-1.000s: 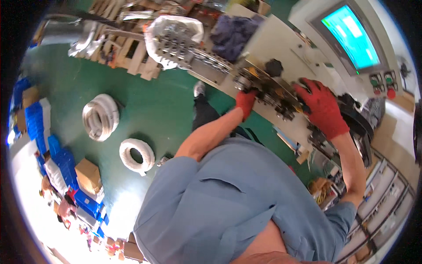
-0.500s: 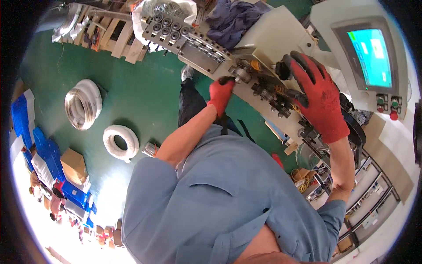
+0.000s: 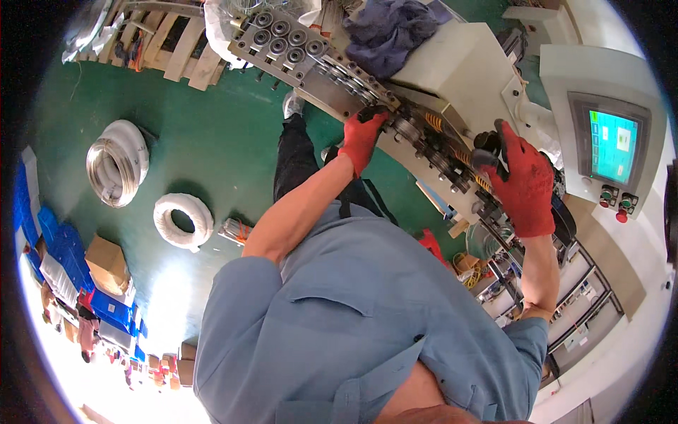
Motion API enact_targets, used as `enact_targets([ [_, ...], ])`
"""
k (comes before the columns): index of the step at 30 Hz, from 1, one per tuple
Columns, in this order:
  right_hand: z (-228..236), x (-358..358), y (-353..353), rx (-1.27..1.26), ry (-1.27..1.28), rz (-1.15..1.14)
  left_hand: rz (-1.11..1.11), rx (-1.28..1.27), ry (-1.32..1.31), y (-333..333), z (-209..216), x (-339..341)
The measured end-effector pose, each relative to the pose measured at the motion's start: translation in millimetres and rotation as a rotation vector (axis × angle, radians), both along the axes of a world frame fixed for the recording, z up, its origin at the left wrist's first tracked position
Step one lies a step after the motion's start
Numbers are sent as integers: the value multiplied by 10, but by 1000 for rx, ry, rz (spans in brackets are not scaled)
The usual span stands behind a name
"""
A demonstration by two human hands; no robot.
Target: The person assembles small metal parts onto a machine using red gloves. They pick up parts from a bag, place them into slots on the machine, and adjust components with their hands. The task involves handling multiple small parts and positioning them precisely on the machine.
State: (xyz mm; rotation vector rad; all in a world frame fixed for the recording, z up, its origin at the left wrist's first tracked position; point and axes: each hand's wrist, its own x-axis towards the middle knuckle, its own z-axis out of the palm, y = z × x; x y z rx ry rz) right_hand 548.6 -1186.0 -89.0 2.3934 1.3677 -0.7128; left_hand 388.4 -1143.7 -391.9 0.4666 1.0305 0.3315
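My left hand (image 3: 362,139), in a red glove with black fingertips, is closed at the edge of a metal wire-forming machine (image 3: 332,92), beside its steel feed wheels (image 3: 406,129). What its fingertips grip, if anything, is hidden. My right hand (image 3: 524,185), gloved the same way, has its fingers curled about a black knob (image 3: 486,141) on the machine's far side. A row of grooved straightening rollers (image 3: 280,46) sits at the machine's left end. Orange springs (image 3: 433,122) lie between my hands.
A control panel with a lit screen (image 3: 613,147) and push buttons (image 3: 621,218) stands at right. Wire coils (image 3: 113,173) and a white-wrapped ring (image 3: 166,220) lie on the green floor at left. A dark blue cloth (image 3: 392,35) rests behind the machine, a wooden pallet (image 3: 183,53) at far left.
My right hand has gone from spread fingers to curled fingers at the black knob. My left hand stays by the feed wheels. The view has shifted slightly.
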Motion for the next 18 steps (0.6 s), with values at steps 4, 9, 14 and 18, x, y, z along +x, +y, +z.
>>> enact_targets([
  [4, 54, -70, 121, 291, -120, 140, 43, 148, 133, -59, -246, 91],
  [9, 92, -61, 64, -63, -130, 135, -118, 87, 59, 63, -122, 46],
  [14, 240, -81, 214, 69, -224, 30, -81, 13, 61, 73, -176, 44],
  [18, 119, -59, 123, 17, -180, 380, -132, 78, 33, 95, -148, 10],
])
